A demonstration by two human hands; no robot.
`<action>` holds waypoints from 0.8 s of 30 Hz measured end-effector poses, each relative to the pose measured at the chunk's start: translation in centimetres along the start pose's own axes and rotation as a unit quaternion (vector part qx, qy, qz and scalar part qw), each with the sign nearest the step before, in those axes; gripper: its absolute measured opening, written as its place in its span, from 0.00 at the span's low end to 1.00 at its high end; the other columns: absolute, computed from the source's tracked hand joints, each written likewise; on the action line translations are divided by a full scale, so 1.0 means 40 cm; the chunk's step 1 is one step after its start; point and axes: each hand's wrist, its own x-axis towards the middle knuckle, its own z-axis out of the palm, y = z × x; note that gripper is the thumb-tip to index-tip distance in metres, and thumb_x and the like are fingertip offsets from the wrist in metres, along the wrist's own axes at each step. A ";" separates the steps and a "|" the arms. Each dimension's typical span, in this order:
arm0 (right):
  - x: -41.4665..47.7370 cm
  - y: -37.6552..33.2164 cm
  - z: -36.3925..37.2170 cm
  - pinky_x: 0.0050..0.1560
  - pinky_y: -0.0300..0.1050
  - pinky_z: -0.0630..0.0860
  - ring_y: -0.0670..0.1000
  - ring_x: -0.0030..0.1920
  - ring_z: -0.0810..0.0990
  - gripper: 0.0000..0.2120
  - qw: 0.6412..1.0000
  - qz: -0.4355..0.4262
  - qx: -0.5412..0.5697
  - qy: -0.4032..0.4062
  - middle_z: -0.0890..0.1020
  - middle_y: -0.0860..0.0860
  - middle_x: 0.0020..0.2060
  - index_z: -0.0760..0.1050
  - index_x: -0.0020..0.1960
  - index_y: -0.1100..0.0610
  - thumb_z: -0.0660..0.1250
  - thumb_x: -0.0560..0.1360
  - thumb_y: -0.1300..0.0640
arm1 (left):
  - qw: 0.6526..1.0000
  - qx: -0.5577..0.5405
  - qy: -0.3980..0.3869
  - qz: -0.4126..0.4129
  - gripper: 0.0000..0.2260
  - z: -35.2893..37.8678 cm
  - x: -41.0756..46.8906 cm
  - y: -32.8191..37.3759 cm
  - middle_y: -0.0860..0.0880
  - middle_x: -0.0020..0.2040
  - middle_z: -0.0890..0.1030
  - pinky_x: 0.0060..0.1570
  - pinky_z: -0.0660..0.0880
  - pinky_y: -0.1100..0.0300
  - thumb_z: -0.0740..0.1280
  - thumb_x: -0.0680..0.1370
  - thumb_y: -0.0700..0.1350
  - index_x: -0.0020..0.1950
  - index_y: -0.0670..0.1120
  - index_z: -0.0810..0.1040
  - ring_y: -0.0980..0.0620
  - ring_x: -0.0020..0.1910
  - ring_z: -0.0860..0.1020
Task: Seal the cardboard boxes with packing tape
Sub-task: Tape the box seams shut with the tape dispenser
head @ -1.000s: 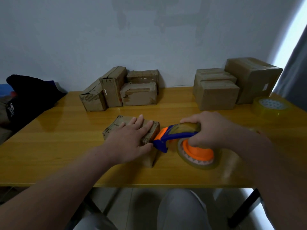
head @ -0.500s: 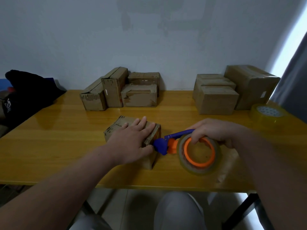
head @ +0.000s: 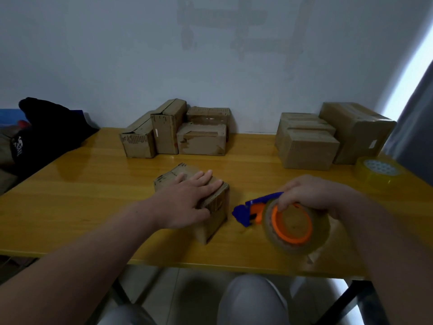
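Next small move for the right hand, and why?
Probably slide the dispenser left until its blue nose meets the box at its right edge. The right hand grips the dispenser beside the box, with a gap between nose and cardboard. The left hand lies flat on the lid and holds it shut, so the box looks ready for tape.

Dim, soft-blurred; daylight glare upper right.
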 end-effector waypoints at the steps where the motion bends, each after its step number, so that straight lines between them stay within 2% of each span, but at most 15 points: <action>1: 0.003 0.005 0.000 0.57 0.50 0.73 0.52 0.56 0.74 0.19 0.999 -0.013 0.024 0.019 0.77 0.49 0.55 0.80 0.56 0.52 0.75 0.65 0.54 | 1.000 -0.016 -0.010 0.003 0.33 -0.005 -0.006 -0.002 0.51 0.78 0.41 0.71 0.35 0.50 0.59 0.79 0.52 0.76 0.60 0.41 0.54 0.76 0.41; 4: 0.023 0.015 0.013 0.51 0.46 0.68 0.49 0.56 0.69 0.31 0.991 -0.052 0.063 0.105 0.71 0.47 0.55 0.73 0.67 0.51 0.77 0.65 0.53 | 0.997 -0.054 -0.046 0.007 0.35 -0.026 -0.025 -0.009 0.52 0.78 0.41 0.71 0.34 0.49 0.60 0.77 0.43 0.76 0.60 0.43 0.55 0.76 0.41; 6: 0.043 0.022 0.040 0.49 0.45 0.69 0.49 0.54 0.70 0.36 0.980 -0.073 0.093 0.161 0.70 0.47 0.55 0.69 0.71 0.51 0.77 0.65 0.53 | 0.996 -0.063 -0.060 0.004 0.36 -0.035 -0.034 -0.011 0.53 0.78 0.42 0.71 0.36 0.50 0.61 0.76 0.42 0.76 0.60 0.43 0.56 0.76 0.43; 8: 0.061 0.029 0.078 0.49 0.47 0.73 0.51 0.54 0.72 0.38 0.969 -0.074 0.136 0.191 0.71 0.49 0.57 0.67 0.72 0.49 0.77 0.66 0.53 | 0.997 -0.067 -0.027 -0.008 0.34 -0.029 -0.035 -0.001 0.53 0.78 0.44 0.70 0.38 0.56 0.62 0.78 0.49 0.77 0.57 0.45 0.55 0.76 0.47; 10: 0.078 0.039 0.116 0.51 0.48 0.75 0.51 0.55 0.72 0.37 0.960 -0.076 0.159 0.219 0.73 0.51 0.60 0.67 0.71 0.49 0.77 0.66 0.52 | 0.997 -0.040 0.042 -0.048 0.31 -0.006 -0.028 0.020 0.52 0.78 0.47 0.70 0.41 0.58 0.58 0.79 0.58 0.78 0.54 0.47 0.53 0.76 0.50; 13: 0.084 0.046 0.154 0.39 0.40 0.71 0.48 0.50 0.72 0.34 0.944 -0.103 0.153 0.276 0.75 0.48 0.55 0.69 0.69 0.49 0.77 0.66 0.47 | 0.988 0.040 0.103 -0.109 0.30 0.034 -0.007 0.046 0.51 0.78 0.49 0.72 0.44 0.57 0.52 0.81 0.59 0.78 0.50 0.46 0.52 0.76 0.51; 16: 0.078 0.049 0.166 0.35 0.35 0.67 0.47 0.48 0.72 0.33 0.941 -0.116 0.119 0.295 0.74 0.44 0.50 0.70 0.66 0.48 0.76 0.65 0.43 | 0.983 0.078 0.111 -0.124 0.29 0.052 0.012 0.048 0.50 0.78 0.48 0.71 0.43 0.58 0.52 0.81 0.58 0.77 0.49 0.44 0.53 0.76 0.50; 19: 0.066 0.042 0.167 0.35 0.38 0.67 0.48 0.48 0.73 0.32 0.948 -0.103 0.071 0.294 0.74 0.45 0.49 0.69 0.65 0.47 0.74 0.65 0.39 | 0.982 0.089 0.110 -0.122 0.31 0.057 0.017 0.040 0.50 0.78 0.48 0.71 0.43 0.58 0.54 0.80 0.57 0.77 0.49 0.44 0.53 0.76 0.50; 22: 0.052 0.027 0.166 0.40 0.44 0.67 0.54 0.54 0.71 0.34 0.945 -0.066 -0.062 0.313 0.74 0.48 0.48 0.68 0.66 0.46 0.71 0.65 0.34 | 0.984 0.085 0.107 -0.114 0.32 0.058 0.016 0.039 0.50 0.78 0.47 0.67 0.40 0.60 0.56 0.80 0.57 0.77 0.49 0.43 0.52 0.76 0.50; 24: 0.045 0.015 0.161 0.39 0.44 0.67 0.54 0.53 0.71 0.33 0.939 -0.044 -0.121 0.318 0.73 0.48 0.44 0.68 0.65 0.48 0.69 0.66 0.32 | 0.985 0.079 0.106 -0.107 0.33 0.056 0.016 0.034 0.50 0.78 0.47 0.66 0.40 0.61 0.58 0.79 0.56 0.77 0.50 0.43 0.53 0.76 0.50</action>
